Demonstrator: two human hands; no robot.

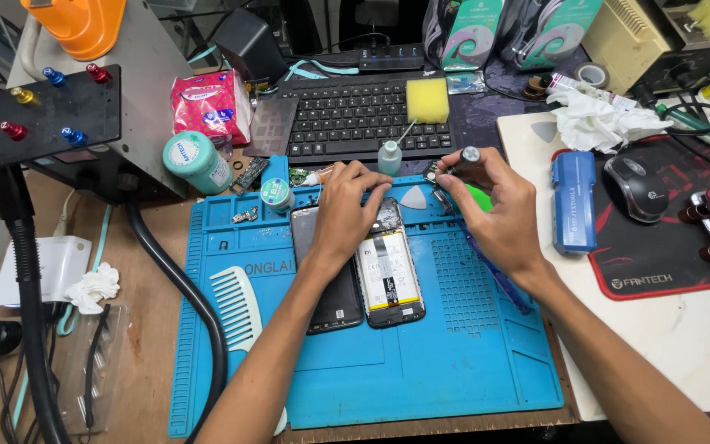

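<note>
- The right hand (495, 205) is closed around a slim screwdriver (458, 161), fingertips pinching its dark handle, round cap up, the tip angled down toward the top edge of the opened phone (388, 267).
- The left hand (347, 214) lies flat on that phone, fingers spread and pressing its upper end, holding nothing but bracing the body against the blue work mat (454, 345).
- The phone lies back-side up near the middle of the mat, its cover off and the battery (388, 279) showing; just beside it on the left lies a dark panel (334, 300), partly under the left wrist.
- My read: this is the screw stage at the phone's upper end, either freeing or seating a small screw. Whether the tip sits in a screw head I cannot tell; the fingers hide it.
- The next move calls for a steady, upright driver, light downward pressure, and the left hand keeping the phone from sliding.
- Just beyond the fingers: a white triangular pick (413, 196), a small dropper bottle (389, 157) and a round teal tin (276, 195).
- Farther out, a keyboard (355, 119) with a yellow sponge (427, 99) on it, a blue case (573, 201), a mouse (636, 187) on its pad, and a white comb (236, 308) at the mat's left edge.
- A black hose (178, 284) curves along the surface beside the mat.
</note>
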